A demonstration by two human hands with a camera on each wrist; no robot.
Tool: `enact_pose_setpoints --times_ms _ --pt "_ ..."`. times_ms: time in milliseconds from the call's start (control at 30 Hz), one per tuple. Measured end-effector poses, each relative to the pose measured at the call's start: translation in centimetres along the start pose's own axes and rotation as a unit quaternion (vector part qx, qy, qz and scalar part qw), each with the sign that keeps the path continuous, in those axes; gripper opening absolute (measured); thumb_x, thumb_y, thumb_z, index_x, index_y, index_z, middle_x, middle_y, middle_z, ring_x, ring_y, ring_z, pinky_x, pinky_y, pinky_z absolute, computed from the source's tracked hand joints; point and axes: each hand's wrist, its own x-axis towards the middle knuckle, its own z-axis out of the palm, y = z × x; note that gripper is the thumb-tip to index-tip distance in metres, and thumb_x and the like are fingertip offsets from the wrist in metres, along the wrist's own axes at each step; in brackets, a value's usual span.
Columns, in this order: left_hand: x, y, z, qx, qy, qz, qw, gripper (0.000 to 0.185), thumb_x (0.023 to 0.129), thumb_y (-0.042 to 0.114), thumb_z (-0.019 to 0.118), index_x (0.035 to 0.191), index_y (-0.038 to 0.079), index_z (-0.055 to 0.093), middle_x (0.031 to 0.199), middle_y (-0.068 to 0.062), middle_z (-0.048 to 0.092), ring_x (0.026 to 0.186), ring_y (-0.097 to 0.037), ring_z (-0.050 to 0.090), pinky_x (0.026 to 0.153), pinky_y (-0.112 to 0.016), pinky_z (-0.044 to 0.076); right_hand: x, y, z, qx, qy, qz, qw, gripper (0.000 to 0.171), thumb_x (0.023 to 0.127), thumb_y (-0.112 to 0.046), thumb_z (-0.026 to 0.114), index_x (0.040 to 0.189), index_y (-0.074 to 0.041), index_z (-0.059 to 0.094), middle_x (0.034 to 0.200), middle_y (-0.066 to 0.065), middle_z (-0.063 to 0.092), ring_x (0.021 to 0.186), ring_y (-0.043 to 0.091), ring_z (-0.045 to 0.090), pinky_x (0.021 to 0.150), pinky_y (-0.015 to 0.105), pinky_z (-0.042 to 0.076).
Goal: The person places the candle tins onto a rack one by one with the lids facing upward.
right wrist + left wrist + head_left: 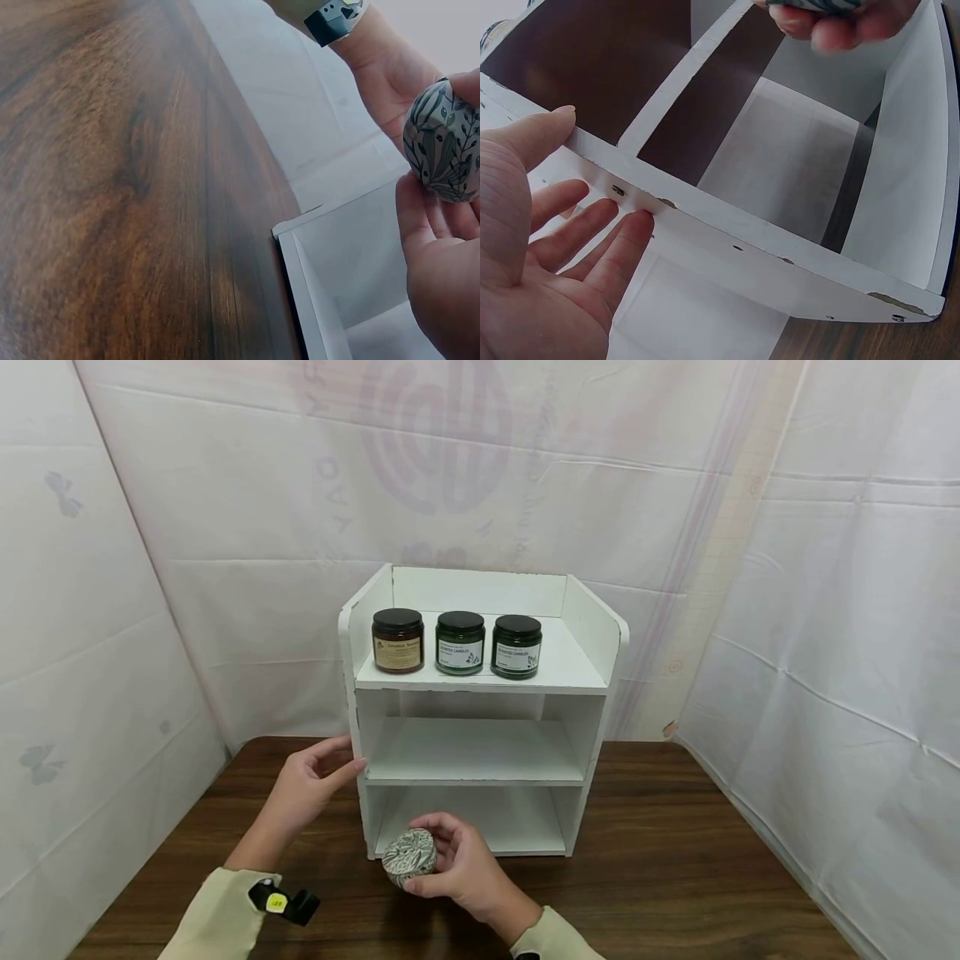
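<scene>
A small white shelf unit with two lower levels and a top stands on the table. My left hand rests at its left side panel. In the left wrist view, the thumb lies on the panel's front edge, while the loosely extended fingers touch its outer face. My right hand grips a small round tin with a green-and-white leaf pattern, in front of the bottom level's left part. The right wrist view shows the leafy tin between thumb and fingers.
On the top level stand three black-lidded candle jars: an amber jar at left, a green jar in the middle and another green jar at right. Dark wooden table surrounds the unit. White sheeting hangs behind and at both sides.
</scene>
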Motion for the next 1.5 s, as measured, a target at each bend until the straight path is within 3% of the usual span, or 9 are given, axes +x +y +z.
enact_pose_setpoints --times_ms 533,1133,1500 --pt "0.0 0.1 -0.1 0.005 -0.001 0.006 1.0 0.052 0.099 0.029 0.07 0.144 0.005 0.058 0.134 -0.02 0.066 0.103 0.008 0.063 0.083 -0.017 0.055 -0.4 -0.7 -0.2 0.019 -0.001 0.002 1.0 0.076 0.075 0.008 0.085 0.137 0.02 0.043 0.12 0.003 0.065 0.107 0.012 0.067 0.09 0.025 0.058" --pt "0.1 0.2 -0.1 0.006 -0.006 0.0 1.0 0.053 0.099 0.031 0.071 0.144 0.006 0.058 0.135 -0.019 0.066 0.104 0.006 0.062 0.083 -0.018 0.055 -0.8 -0.6 -0.6 0.06 -0.038 -0.03 0.997 0.076 0.077 0.008 0.083 0.139 0.024 0.042 0.123 0.002 0.069 0.109 0.013 0.07 0.092 0.025 0.057" --pt "0.0 0.2 -0.1 0.001 -0.005 0.007 1.0 0.051 0.099 0.028 0.071 0.143 0.006 0.059 0.133 -0.02 0.067 0.103 0.006 0.063 0.082 -0.019 0.055 -1.0 -0.8 -0.6 0.068 -0.011 -0.017 0.998 0.071 0.074 0.01 0.084 0.136 0.017 0.049 0.121 0.001 0.069 0.109 0.014 0.068 0.094 0.027 0.057"
